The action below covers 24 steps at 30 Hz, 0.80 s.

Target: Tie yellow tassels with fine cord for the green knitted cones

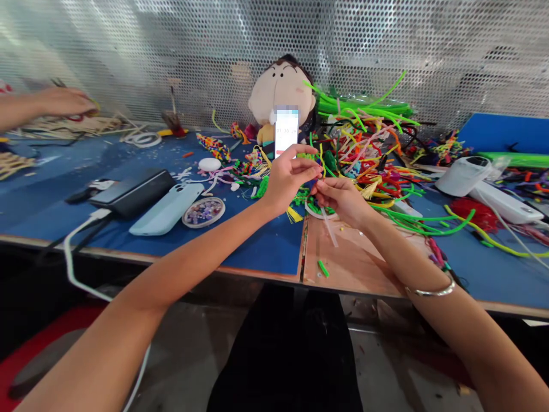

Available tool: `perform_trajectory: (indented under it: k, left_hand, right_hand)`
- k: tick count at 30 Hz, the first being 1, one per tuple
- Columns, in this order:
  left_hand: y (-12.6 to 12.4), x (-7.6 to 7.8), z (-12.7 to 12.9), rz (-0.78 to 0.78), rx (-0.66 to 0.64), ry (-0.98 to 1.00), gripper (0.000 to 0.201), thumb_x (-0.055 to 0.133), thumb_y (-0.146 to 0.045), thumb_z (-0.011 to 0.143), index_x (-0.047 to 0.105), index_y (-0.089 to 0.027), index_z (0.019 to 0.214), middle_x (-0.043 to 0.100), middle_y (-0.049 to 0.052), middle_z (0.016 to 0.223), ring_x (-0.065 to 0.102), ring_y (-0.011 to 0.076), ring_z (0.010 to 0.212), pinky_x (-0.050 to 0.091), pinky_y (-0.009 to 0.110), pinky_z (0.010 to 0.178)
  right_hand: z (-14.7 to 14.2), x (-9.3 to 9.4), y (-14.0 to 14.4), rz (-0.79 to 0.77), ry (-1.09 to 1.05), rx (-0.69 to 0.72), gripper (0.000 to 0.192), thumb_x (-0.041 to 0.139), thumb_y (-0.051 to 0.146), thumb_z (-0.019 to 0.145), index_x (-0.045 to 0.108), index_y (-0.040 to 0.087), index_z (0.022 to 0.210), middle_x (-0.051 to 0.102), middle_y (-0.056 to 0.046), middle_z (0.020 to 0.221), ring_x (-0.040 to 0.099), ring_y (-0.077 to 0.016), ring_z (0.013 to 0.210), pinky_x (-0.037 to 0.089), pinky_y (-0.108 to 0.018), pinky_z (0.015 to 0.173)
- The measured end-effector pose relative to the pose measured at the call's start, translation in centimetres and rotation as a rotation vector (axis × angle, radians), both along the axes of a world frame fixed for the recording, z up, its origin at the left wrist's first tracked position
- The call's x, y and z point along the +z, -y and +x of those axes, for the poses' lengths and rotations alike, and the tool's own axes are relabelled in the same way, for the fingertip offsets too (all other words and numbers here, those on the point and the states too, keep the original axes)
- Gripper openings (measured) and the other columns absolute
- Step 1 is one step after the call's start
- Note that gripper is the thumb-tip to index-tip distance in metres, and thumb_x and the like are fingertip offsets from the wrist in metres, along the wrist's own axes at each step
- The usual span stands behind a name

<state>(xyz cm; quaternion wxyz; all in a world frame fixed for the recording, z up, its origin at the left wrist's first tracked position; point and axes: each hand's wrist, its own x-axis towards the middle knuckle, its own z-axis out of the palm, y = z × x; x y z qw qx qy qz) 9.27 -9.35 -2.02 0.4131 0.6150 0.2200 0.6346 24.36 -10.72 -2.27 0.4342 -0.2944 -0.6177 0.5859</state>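
Note:
My left hand (288,177) is raised over the middle of the table, thumb and fingers pinched together at a thin, wavy yellow pipe cleaner (322,160). Close against it, my right hand (344,199) is also closed in a pinch; what lies between its fingertips is too small to make out. Just below the right fingers a narrow translucent strip (329,229) slants down over the bare wood; whether the hand holds it, I cannot tell. Behind the fingertips is a pile of green pieces (300,195), partly hidden, with a yellow tassel (294,215) at its near side.
A lit phone (286,131) leans on a plush doll (281,94). Tangled coloured pipe cleaners (373,166) spread to the right. On the left are a black power bank (134,193), a light-blue phone (167,210) and a bead dish (203,212). Another person's hand (71,102) reaches in far left.

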Motion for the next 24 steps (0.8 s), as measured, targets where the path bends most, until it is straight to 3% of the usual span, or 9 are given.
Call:
perform_trajectory:
  k: [6,11,16,24]
  left_hand:
    - [0.2,0.3,-0.1,-0.038,0.025,-0.081,0.027,0.068,-0.013,0.070,0.057,-0.017,0.094,0.067,-0.003,0.070,0.065,0.0081,0.064,0.055,0.019,0.063]
    - [0.5,0.4,-0.2,-0.070,-0.030,-0.131,0.027,0.066,-0.009,0.069,0.059,-0.016,0.094,0.069,-0.003,0.071,0.067,0.0085,0.071,0.054,0.018,0.067]
    - [0.5,0.3,-0.4,-0.154,-0.096,-0.105,0.028,0.069,-0.011,0.067,0.063,-0.016,0.094,0.070,-0.003,0.070,0.067,0.0093,0.068,0.056,0.020,0.066]
    - [0.5,0.2,-0.4,-0.164,-0.099,-0.129,0.032,0.071,-0.013,0.067,0.067,-0.018,0.098,0.071,-0.001,0.071,0.068,0.0129,0.068,0.058,0.025,0.065]
  right_hand:
    - [0.4,0.5,-0.4,0.152,0.115,-0.110,0.043,0.069,0.055,0.069,0.061,0.014,0.060,0.051,0.003,0.048,0.037,-0.0045,0.044,0.023,-0.021,0.044]
    - [0.9,0.7,-0.4,0.245,0.247,-0.077,0.049,0.060,0.056,0.078,0.058,0.014,0.052,0.050,0.002,0.046,0.032,-0.0037,0.041,0.020,-0.023,0.042]
    - [1.2,1.1,-0.2,0.297,0.291,-0.023,0.048,0.059,0.055,0.080,0.063,0.014,0.055,0.050,0.002,0.044,0.037,-0.0044,0.040,0.025,-0.022,0.043]
    - [0.9,1.9,0.2,0.230,0.304,0.007,0.043,0.067,0.052,0.073,0.063,0.014,0.053,0.059,0.000,0.049,0.046,-0.0053,0.039,0.035,-0.021,0.041]
